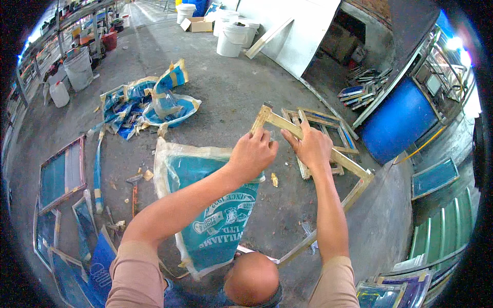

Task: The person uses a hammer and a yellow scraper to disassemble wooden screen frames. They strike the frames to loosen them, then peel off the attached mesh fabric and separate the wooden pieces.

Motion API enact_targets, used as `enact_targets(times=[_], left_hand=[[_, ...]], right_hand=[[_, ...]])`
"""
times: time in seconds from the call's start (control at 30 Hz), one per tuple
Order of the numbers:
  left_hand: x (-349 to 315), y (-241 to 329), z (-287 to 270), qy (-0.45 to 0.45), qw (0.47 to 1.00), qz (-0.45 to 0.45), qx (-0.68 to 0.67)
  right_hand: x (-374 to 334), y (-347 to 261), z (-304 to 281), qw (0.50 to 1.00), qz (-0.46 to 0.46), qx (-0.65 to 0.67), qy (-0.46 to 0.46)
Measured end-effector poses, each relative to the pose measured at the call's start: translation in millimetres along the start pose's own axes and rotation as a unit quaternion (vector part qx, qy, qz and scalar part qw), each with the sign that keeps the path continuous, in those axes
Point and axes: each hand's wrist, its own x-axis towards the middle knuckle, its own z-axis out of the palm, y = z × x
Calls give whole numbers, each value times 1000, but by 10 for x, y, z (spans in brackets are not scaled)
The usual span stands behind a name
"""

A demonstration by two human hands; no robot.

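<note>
Two bare hands are holding one wooden frame (349, 162) up over the grey floor (231, 87). The left hand (254, 152) is clamping its curled fingers around the short rail, just below the frame's top corner. The right hand (310, 146) is gripping the adjoining longer rail, its thumb pressing toward the near face and its index finger stretching over the wood. The two hands are working close to each other without touching. From the right-hand corner, one further rail is slanting down toward the lower middle.

One teal mesh sheet (215, 210) with white print and pale ragged edges is showing beneath the left forearm; because the arm is covering part of it, I cannot fairly tell whether it is joined to the frame. One hammer (134, 199) with an orange handle is lying left of the sheet, and one crumpled yellow scrap (275, 179) is lying to its right.

Farther up, one heap of crumpled blue mesh (149, 100) is spreading across the floor. One brown-edged screen (62, 173) is lying at the left, and one teal screen (435, 178) is resting at the right. Near the top, one cardboard box (199, 24) is sitting open among white buckets (231, 41), and one white jug (59, 95) is standing at the left.
</note>
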Motion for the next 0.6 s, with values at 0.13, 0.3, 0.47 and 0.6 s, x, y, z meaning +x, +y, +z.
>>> enact_targets(times=[0.13, 0.3, 0.47, 0.6], left_hand=[[-140, -3, 275, 112, 992, 59, -12], [-786, 329, 491, -161, 969, 40, -185], [-2731, 904, 655, -300, 843, 26, -446], [-2987, -256, -491, -437, 750, -146, -475]], right_hand=[[-6, 12, 5, 1000, 14, -14, -6], [24, 184, 129, 999, 19, -29, -3], [262, 331, 472, 998, 29, -42, -44], [343, 430, 779, 992, 38, -42, -111]])
